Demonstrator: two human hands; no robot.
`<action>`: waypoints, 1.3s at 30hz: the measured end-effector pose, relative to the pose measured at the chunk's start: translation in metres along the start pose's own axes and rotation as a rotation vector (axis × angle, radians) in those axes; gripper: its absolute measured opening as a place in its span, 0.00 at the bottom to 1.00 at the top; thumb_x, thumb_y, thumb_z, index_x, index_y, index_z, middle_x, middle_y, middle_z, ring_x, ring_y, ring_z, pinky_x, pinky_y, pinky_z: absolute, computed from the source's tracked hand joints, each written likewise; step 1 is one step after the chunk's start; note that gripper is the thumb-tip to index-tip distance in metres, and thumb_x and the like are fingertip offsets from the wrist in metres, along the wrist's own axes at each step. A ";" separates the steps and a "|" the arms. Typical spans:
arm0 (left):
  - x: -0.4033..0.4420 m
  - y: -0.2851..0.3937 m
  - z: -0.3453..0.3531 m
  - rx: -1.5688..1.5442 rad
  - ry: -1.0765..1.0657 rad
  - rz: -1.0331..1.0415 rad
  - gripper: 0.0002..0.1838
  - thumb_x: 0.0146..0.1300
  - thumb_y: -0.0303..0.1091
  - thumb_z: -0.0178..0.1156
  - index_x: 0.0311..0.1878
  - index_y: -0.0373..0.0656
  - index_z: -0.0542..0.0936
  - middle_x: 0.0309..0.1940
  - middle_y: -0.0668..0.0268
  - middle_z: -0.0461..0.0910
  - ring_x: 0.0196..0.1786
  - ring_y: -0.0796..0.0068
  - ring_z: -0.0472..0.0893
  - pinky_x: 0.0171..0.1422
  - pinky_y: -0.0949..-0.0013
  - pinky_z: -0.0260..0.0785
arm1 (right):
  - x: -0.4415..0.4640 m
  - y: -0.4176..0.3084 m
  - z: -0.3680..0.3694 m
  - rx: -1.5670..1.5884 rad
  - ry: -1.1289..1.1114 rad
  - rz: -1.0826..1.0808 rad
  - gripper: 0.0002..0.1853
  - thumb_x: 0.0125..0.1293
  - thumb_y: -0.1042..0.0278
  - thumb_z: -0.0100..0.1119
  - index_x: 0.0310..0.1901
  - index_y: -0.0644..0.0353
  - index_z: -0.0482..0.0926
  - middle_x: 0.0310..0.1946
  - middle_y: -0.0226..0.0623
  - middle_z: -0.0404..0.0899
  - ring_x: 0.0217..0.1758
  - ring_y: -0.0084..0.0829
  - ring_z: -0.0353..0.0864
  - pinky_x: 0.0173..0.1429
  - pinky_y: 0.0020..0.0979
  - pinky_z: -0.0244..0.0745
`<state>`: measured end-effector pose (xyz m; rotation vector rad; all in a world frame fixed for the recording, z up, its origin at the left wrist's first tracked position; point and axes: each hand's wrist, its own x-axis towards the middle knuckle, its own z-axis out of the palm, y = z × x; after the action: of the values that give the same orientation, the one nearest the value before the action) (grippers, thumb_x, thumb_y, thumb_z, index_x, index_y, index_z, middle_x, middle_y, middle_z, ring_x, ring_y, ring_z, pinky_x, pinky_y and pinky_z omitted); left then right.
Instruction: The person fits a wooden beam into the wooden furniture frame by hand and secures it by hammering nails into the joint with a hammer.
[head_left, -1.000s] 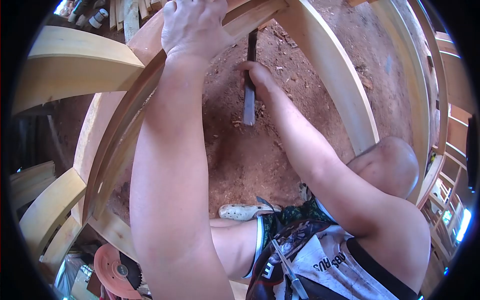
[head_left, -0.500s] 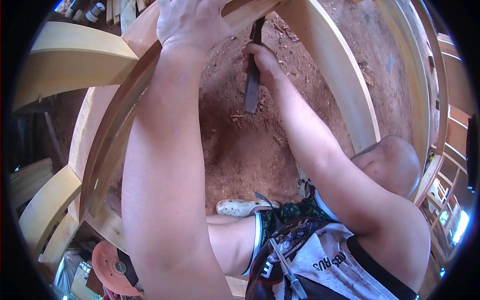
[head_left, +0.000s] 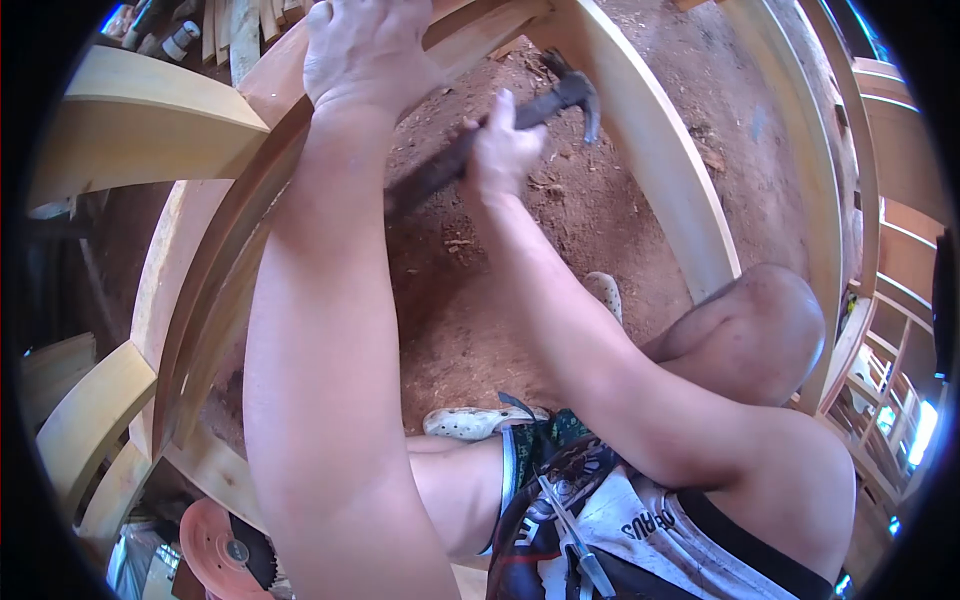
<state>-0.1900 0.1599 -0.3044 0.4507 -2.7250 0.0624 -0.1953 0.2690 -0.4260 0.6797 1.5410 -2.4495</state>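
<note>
In my right hand (head_left: 505,155) is a claw hammer (head_left: 430,182); the fingers wrap its dark handle and the thumb points up along it. The hammer's head is at the upper right, beside a pale curved wooden board, with a gap that I cannot judge. My left hand (head_left: 365,60) grips the upper edge of a curved wooden frame (head_left: 200,290). Its fingertips are partly cut off by the top of the view. My left forearm covers part of the frame and the end of the hammer handle.
Curved pale boards (head_left: 665,150) arch around both arms. Below lies a dirt floor (head_left: 470,310) with wood chips. An orange circular saw (head_left: 212,548) with a toothed blade sits at lower left. Planks (head_left: 243,35) and a white container (head_left: 182,40) lie at the upper left.
My right hand has moved left and turned the hammer from near upright to slanting, bringing its head into view. My left hand stays on the frame; the view has shifted slightly.
</note>
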 end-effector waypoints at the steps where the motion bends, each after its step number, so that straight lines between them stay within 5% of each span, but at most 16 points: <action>1: 0.000 -0.001 0.000 -0.010 -0.009 -0.003 0.26 0.42 0.54 0.73 0.42 0.48 0.85 0.54 0.62 0.68 0.60 0.57 0.69 0.64 0.54 0.64 | 0.017 0.020 0.008 -0.158 0.034 -0.126 0.18 0.73 0.61 0.62 0.48 0.66 0.67 0.38 0.41 0.75 0.35 0.32 0.80 0.42 0.37 0.78; 5: 0.000 -0.008 0.008 -0.036 -0.030 -0.013 0.30 0.43 0.56 0.74 0.47 0.47 0.85 0.56 0.61 0.67 0.62 0.57 0.68 0.66 0.53 0.63 | 0.021 0.016 0.023 -0.248 0.024 -0.139 0.18 0.73 0.62 0.60 0.50 0.66 0.65 0.34 0.39 0.74 0.36 0.31 0.80 0.40 0.37 0.78; 8: 0.000 -0.013 0.019 0.089 -0.046 -0.027 0.34 0.38 0.59 0.80 0.49 0.53 0.85 0.59 0.70 0.66 0.62 0.61 0.68 0.66 0.52 0.65 | -0.025 -0.055 0.000 -0.064 -0.075 -0.043 0.12 0.71 0.67 0.60 0.44 0.61 0.66 0.26 0.35 0.71 0.21 0.32 0.77 0.25 0.40 0.78; 14: -0.001 -0.004 0.000 0.043 -0.073 -0.014 0.35 0.40 0.58 0.79 0.53 0.54 0.83 0.56 0.69 0.70 0.62 0.61 0.71 0.65 0.55 0.67 | 0.052 -0.239 0.057 -0.095 -0.286 -0.189 0.04 0.70 0.71 0.57 0.40 0.60 0.72 0.23 0.37 0.73 0.20 0.33 0.76 0.25 0.41 0.77; 18: 0.002 -0.007 -0.002 0.034 -0.043 -0.041 0.27 0.53 0.56 0.72 0.52 0.50 0.83 0.55 0.65 0.71 0.61 0.59 0.73 0.64 0.54 0.68 | 0.144 -0.322 0.062 -0.387 -0.428 -0.178 0.06 0.69 0.74 0.55 0.44 0.52 0.74 0.22 0.30 0.70 0.20 0.32 0.74 0.22 0.42 0.74; 19: 0.002 -0.007 -0.002 0.011 -0.056 -0.078 0.25 0.55 0.54 0.71 0.51 0.50 0.84 0.55 0.64 0.71 0.61 0.59 0.73 0.64 0.54 0.68 | 0.157 -0.349 0.022 -0.630 -0.856 0.103 0.07 0.70 0.74 0.52 0.47 0.50 0.75 0.22 0.29 0.69 0.18 0.31 0.73 0.21 0.42 0.73; 20: 0.001 -0.006 -0.001 -0.008 -0.077 -0.107 0.23 0.57 0.52 0.70 0.50 0.49 0.84 0.55 0.64 0.71 0.61 0.60 0.74 0.64 0.54 0.68 | 0.180 -0.356 -0.008 -0.827 -0.795 0.129 0.05 0.71 0.69 0.56 0.45 0.58 0.76 0.22 0.33 0.73 0.21 0.28 0.76 0.23 0.34 0.75; 23: 0.004 -0.008 0.007 -0.026 0.048 -0.079 0.18 0.61 0.50 0.69 0.46 0.46 0.85 0.47 0.61 0.75 0.52 0.58 0.78 0.58 0.55 0.71 | 0.126 -0.371 -0.039 -1.238 -0.589 0.140 0.11 0.73 0.65 0.58 0.48 0.64 0.77 0.25 0.34 0.78 0.24 0.22 0.79 0.24 0.23 0.76; 27: -0.012 0.029 0.020 -0.212 0.412 -0.122 0.19 0.62 0.41 0.69 0.24 0.39 0.73 0.24 0.57 0.74 0.29 0.52 0.79 0.35 0.53 0.71 | 0.149 -0.364 -0.106 -0.918 -0.794 0.024 0.20 0.75 0.59 0.57 0.62 0.62 0.72 0.30 0.33 0.78 0.24 0.20 0.79 0.23 0.24 0.76; 28: -0.022 0.051 0.028 -0.380 0.484 -0.158 0.20 0.68 0.36 0.66 0.23 0.38 0.72 0.19 0.58 0.72 0.22 0.60 0.73 0.29 0.56 0.66 | 0.155 -0.358 -0.115 -0.774 -0.873 0.030 0.25 0.78 0.57 0.54 0.69 0.60 0.68 0.31 0.33 0.79 0.24 0.19 0.79 0.23 0.23 0.77; 30: -0.037 0.095 0.053 -0.857 0.411 -0.558 0.22 0.72 0.44 0.63 0.23 0.44 0.72 0.20 0.69 0.70 0.22 0.73 0.66 0.27 0.65 0.58 | 0.170 -0.340 -0.118 -0.817 -0.901 0.127 0.30 0.79 0.56 0.50 0.77 0.55 0.59 0.34 0.34 0.79 0.24 0.18 0.78 0.24 0.21 0.78; 32: -0.016 0.125 0.053 -1.404 0.449 -1.505 0.28 0.69 0.69 0.52 0.50 0.52 0.74 0.30 0.72 0.65 0.24 0.79 0.61 0.26 0.68 0.55 | 0.178 -0.325 -0.112 -0.911 -0.953 0.026 0.35 0.76 0.63 0.52 0.81 0.50 0.52 0.31 0.30 0.76 0.23 0.17 0.76 0.24 0.23 0.76; 34: -0.007 0.105 0.079 -1.652 0.753 -2.244 0.35 0.61 0.80 0.43 0.54 0.60 0.71 0.32 0.72 0.61 0.25 0.77 0.58 0.29 0.67 0.54 | 0.187 -0.313 -0.101 -0.964 -0.940 0.070 0.38 0.73 0.66 0.54 0.82 0.48 0.52 0.30 0.28 0.74 0.22 0.16 0.75 0.23 0.23 0.74; 36: -0.016 0.083 0.111 -1.517 0.905 -2.177 0.39 0.64 0.78 0.40 0.65 0.59 0.71 0.48 0.64 0.72 0.39 0.70 0.75 0.46 0.53 0.69 | 0.196 -0.299 -0.097 -0.921 -0.969 0.054 0.39 0.72 0.66 0.55 0.82 0.47 0.52 0.29 0.28 0.74 0.21 0.17 0.75 0.23 0.23 0.74; 37: -0.017 0.078 0.119 -1.496 0.916 -2.182 0.39 0.64 0.78 0.40 0.65 0.59 0.71 0.48 0.64 0.72 0.39 0.70 0.75 0.46 0.53 0.69 | 0.198 -0.298 -0.091 -0.897 -0.966 0.080 0.39 0.72 0.67 0.55 0.82 0.47 0.52 0.28 0.28 0.74 0.21 0.17 0.75 0.23 0.24 0.74; 39: -0.003 0.076 0.120 -1.296 1.100 -2.229 0.42 0.66 0.76 0.38 0.74 0.57 0.65 0.68 0.64 0.67 0.62 0.63 0.73 0.68 0.43 0.59 | 0.211 -0.293 -0.079 -0.857 -0.992 0.097 0.38 0.72 0.66 0.55 0.82 0.47 0.52 0.28 0.28 0.74 0.21 0.17 0.75 0.23 0.24 0.74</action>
<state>-0.2544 0.2208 -0.4152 1.6756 0.0615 -1.2678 -0.4685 0.4925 -0.3146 -0.5192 1.7112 -1.3598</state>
